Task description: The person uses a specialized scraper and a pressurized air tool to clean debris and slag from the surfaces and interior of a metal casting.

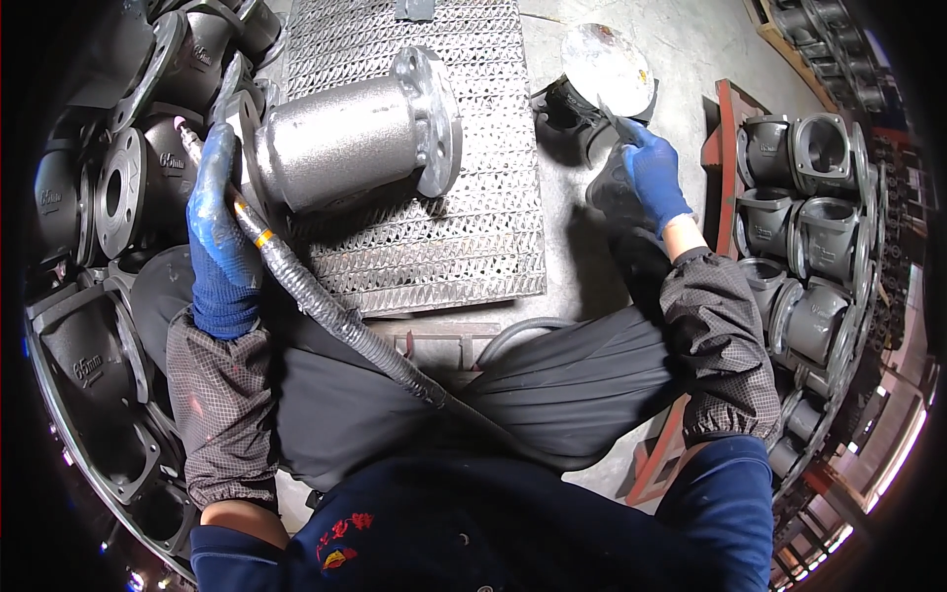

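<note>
Our left hand (215, 217) grasps a hose-fed tool (251, 220); just right of it, a flanged casting (340, 148) could roll if nudged. Our right hand (651, 176) clutches a dark piece (614, 118).

Grated metal platform (488, 212), set low on grey concrete floor (686, 49).
On the platform, a large grey flanged casting (340, 146) is laid on its side, flanges to left and right; a small grey piece (415, 9) is seen at the far edge. On the floor, to the right, a dark piece with a round whitish top (609, 71) is stood near a red metal frame (726, 173).
</note>
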The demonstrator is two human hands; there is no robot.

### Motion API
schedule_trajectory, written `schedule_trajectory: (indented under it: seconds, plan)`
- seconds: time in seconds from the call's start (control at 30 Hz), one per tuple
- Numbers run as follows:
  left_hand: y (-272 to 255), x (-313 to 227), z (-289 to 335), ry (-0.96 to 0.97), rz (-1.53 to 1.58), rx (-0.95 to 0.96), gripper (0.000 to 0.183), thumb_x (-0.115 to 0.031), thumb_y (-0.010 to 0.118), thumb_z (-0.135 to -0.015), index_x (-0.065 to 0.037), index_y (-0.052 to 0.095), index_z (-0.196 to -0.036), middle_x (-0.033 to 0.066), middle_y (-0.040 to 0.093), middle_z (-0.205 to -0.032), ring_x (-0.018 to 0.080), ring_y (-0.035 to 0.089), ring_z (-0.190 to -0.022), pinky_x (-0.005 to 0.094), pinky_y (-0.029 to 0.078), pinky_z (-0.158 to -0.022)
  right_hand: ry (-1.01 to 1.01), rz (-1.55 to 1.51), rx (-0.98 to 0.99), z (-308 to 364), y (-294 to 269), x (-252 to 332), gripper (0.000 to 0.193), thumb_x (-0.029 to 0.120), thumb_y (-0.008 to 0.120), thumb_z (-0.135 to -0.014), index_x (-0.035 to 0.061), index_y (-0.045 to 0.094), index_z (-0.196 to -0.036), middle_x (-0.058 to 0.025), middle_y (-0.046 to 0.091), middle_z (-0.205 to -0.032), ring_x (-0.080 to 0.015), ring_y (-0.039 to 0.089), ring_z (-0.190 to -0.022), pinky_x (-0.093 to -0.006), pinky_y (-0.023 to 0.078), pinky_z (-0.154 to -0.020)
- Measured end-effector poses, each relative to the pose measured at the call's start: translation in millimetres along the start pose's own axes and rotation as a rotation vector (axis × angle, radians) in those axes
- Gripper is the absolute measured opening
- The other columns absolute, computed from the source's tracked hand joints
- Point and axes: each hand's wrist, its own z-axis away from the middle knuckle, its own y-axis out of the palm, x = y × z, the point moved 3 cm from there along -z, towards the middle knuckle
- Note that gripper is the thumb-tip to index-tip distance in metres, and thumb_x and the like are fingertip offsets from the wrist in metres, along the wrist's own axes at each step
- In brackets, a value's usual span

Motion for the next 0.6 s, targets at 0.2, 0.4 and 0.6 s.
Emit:
schedule_trajectory:
  seconds: [0.2,0.4,0.6]
  plan:
    - [-1,5,2,-0.113,0.068,0.022,0.043,-0.014,0.041,-0.092,0.01,0.043,-0.127,0.0261,0.049,-0.126,0.0342,0.046,-0.121,0.0404,0.033,-0.105,-0.122,0.37,-0.143,9,9,2,0.04,0.005,0.047,-0.081,0.0166,0.061,-0.117,-0.018,0.062,-0.106,-0.0302,0.063,-0.092,-0.0322,0.049,-0.08]
    - [-1,1,0,-0.043,0.017,0.016,0.042,-0.014,0.041,-0.092,0.01,0.042,-0.127,0.0252,0.049,-0.127,0.0337,0.047,-0.121,0.0395,0.032,-0.105,-0.129,0.459,-0.165,9,11,-4,0.041,0.009,0.048,-0.083,0.0232,0.059,-0.119,-0.0176,0.063,-0.099,-0.0328,0.062,-0.082,-0.0375,0.05,-0.073]
    - [-3,-3,-2,0.072,-0.018,0.077,0.048,-0.02,0.039,-0.095,0.009,0.034,-0.132,0.0271,0.041,-0.133,0.0357,0.04,-0.126,0.0446,0.028,-0.108,0.012,0.582,-0.003,12,15,2,0.041,0.01,0.048,-0.084,0.0246,0.058,-0.121,-0.0194,0.063,-0.094,-0.0337,0.062,-0.08,-0.0383,0.049,-0.071]
